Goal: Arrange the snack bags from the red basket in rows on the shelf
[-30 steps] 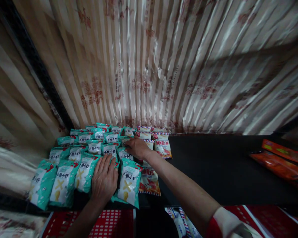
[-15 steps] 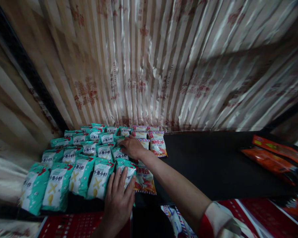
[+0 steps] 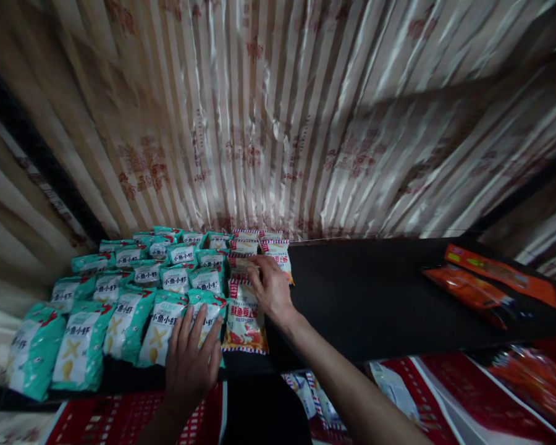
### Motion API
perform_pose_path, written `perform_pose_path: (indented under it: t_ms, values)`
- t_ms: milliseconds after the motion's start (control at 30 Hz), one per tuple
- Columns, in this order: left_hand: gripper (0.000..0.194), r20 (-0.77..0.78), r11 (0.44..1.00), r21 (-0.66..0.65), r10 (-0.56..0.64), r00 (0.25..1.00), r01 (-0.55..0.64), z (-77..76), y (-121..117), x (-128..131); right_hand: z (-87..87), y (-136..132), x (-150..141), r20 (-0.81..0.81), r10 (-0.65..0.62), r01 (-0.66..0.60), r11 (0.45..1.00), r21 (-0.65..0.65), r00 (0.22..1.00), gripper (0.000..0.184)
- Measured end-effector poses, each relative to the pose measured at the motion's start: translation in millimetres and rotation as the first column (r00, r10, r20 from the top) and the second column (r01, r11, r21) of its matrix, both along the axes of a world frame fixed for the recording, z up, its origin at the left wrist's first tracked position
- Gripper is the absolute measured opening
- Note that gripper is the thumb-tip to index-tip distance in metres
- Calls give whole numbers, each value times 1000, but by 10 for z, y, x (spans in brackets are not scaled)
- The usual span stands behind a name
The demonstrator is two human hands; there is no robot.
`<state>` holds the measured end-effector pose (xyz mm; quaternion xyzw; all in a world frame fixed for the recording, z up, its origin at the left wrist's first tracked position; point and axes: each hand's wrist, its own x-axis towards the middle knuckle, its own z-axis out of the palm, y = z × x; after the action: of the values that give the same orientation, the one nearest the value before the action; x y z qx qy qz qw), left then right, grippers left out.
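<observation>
Rows of teal-and-white snack bags (image 3: 127,321) lean on the left part of a black shelf (image 3: 352,296). My left hand (image 3: 194,352) lies with fingers extended over the front bag (image 3: 208,306) at the right end of the teal rows. Beside them stands a short column of white-and-red snack bags (image 3: 245,318) with striped edges. My right hand (image 3: 271,287) reaches over this column, fingers apart and slightly bent, close to or touching a bag behind the front one. Another white-and-red bag (image 3: 278,253) is partly hidden behind that hand.
Orange snack packets (image 3: 472,290) lie at the shelf's right. Below the front edge are a red basket (image 3: 134,414), more striped bags (image 3: 315,402) and orange packets (image 3: 532,377). A striped, shiny curtain (image 3: 278,123) hangs behind.
My left hand has moved right along the front row onto its last teal bag. My right hand has shifted from the teal bags to the white-and-red column. The view has turned slightly right.
</observation>
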<state>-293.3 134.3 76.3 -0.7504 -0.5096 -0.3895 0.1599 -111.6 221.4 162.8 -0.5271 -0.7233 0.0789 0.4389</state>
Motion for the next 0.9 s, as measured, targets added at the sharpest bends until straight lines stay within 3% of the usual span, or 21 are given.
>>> perform_pose_path:
  t_ms: [67, 133, 300, 400, 533, 700, 900]
  values:
    - [36, -11, 1000, -12, 3, 1000, -3, 5, 0, -2, -105, -139, 136, -58, -134, 132, 991, -37, 989, 26]
    - [36, -24, 1000, -25, 12, 1000, -13, 7, -1, -4, -212, -257, 226, -75, -194, 183, 975, -127, 978, 28]
    - [35, -55, 999, -39, 25, 998, -27, 22, -19, 2, -366, -435, 234, -64, -164, 128, 915, -382, 984, 37]
    - [35, -79, 999, -31, 34, 996, -37, 42, -33, 4, -377, -478, 166, -126, -171, 95, 882, -461, 977, 46]
    - [35, -135, 999, -3, 41, 990, -42, 67, -44, 0, -435, -481, 101, -187, -155, 56, 892, -449, 970, 55]
    - [36, -144, 998, -4, 58, 988, -59, 60, -54, 8, -592, -465, 83, -257, -104, 8, 937, -349, 961, 55]
    - [38, -141, 998, 21, 64, 988, -62, 43, -67, 26, -683, -463, 79, -321, -56, -46, 952, -301, 945, 57]
